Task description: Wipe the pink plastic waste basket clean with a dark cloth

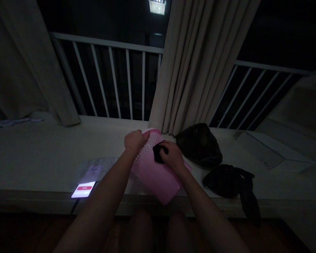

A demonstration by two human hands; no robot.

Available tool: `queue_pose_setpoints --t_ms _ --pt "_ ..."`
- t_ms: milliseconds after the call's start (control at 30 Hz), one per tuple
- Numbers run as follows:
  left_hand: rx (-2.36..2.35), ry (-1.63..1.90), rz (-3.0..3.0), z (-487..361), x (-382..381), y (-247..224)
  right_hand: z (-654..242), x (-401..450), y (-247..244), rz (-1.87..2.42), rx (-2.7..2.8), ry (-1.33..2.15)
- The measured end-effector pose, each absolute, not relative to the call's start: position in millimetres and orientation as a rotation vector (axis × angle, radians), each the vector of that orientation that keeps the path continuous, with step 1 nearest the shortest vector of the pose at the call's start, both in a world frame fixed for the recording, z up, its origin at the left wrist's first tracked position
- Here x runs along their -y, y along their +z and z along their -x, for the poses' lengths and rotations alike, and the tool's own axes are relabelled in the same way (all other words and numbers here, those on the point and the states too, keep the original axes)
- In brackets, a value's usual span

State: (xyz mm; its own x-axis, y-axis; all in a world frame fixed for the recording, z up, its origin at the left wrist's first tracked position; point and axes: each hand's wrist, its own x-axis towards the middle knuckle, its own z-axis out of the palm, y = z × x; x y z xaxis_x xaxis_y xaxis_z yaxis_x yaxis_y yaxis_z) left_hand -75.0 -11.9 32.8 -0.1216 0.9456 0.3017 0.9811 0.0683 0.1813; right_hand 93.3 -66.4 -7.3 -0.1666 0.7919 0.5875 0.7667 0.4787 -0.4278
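Observation:
A pink plastic basket [158, 179] with a honeycomb-holed band lies tilted on its side on the white window ledge, its rim toward the window. My left hand [135, 140] is closed around the rim at its upper left. In my right hand [172, 154] is a black cloth [158, 151], pressed against the basket's side near the holes. The fingertips of the right hand are partly hidden in the cloth.
Two black plastic bags [200, 146] lie right of the basket, the nearer one knotted. Farther right stands a pale box [274, 151]. A lit phone [83, 189] with a cable and a printed sheet [97, 168] are at left. Curtains [189, 66] and a railing [107, 44] stand behind.

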Motion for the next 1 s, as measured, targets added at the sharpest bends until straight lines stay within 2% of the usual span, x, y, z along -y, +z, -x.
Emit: queue_pose_setpoints --t_ms 333,1000 --pt "2.227 -0.541 1.998 76.8 11.3 30.4 -90.4 79.7 -1.1 1.174 2.028 0.033" --pt "2.213 -0.531 2.006 77.2 13.0 29.1 -91.8 68.4 -7.9 1.470 1.815 -0.021"
